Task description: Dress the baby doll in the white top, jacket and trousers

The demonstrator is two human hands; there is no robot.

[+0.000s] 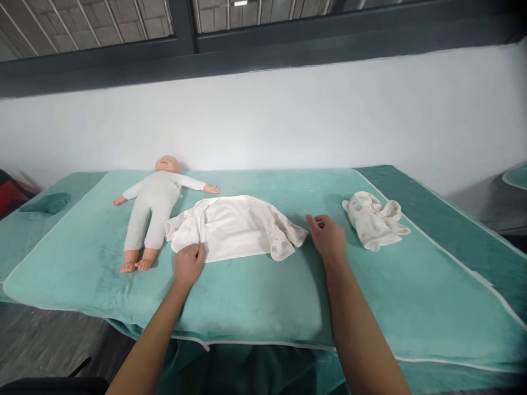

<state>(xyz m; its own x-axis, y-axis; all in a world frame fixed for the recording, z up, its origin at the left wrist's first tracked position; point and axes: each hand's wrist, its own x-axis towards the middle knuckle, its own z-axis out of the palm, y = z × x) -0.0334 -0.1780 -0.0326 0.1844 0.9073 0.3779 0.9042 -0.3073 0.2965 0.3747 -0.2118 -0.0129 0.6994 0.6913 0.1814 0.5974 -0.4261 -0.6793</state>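
Note:
A white baby shirt [239, 225] lies spread on the bed, plain over its middle, with small printed figures on the right sleeve. At its lower left edge, my left hand [189, 264] is closed with the thumb on the cloth, pinching the hem. My right hand [328, 236] is just beyond the tip of the right sleeve, fingers loosely curled and thumb side slightly apart, with nothing visible in it. To the left of the shirt, a baby doll [154, 203] in a white body suit lies on its back, arms spread. Its left forearm reaches above the shirt.
A crumpled white printed baby garment [374, 219] lies to the right of my right hand. The bed has a light green cover [263, 307] with white piping. Behind it stand a white wall [263, 120] and a dark window frame [263, 52]. A dark green cloth [47, 203] lies at far left.

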